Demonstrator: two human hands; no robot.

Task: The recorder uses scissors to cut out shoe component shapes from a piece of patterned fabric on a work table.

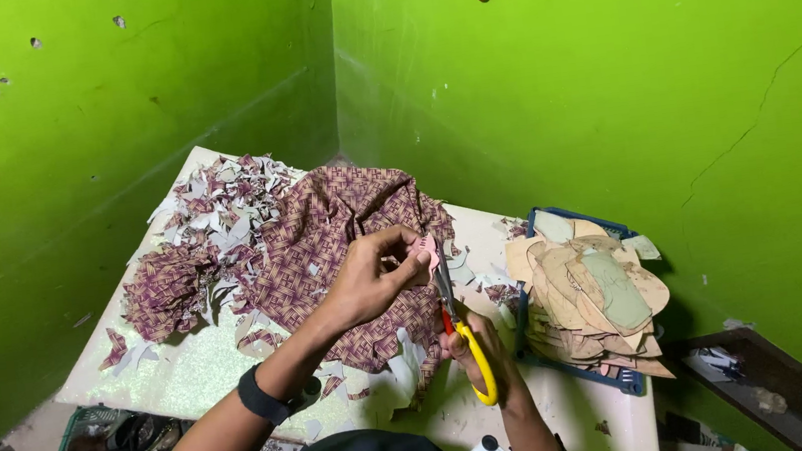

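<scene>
While pinching a small pink patterned scrap [424, 249] in the left hand [372, 279], closed tight around it over the maroon woven-print cloth [322, 235]; right hand [475, 348] wrapped shut through yellow-handled scissors [461, 324], blades at the scrap. Could nick fingertips, being so near. No labels seen; tan cut shapes stacked in blue tray [630, 381] at right.

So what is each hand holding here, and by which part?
The right hand holds yellow-handled scissors by the handle loops. The left hand pinches a small pink piece by its edge.

no packages, labels, signs or screens can be made out in this view.
</scene>
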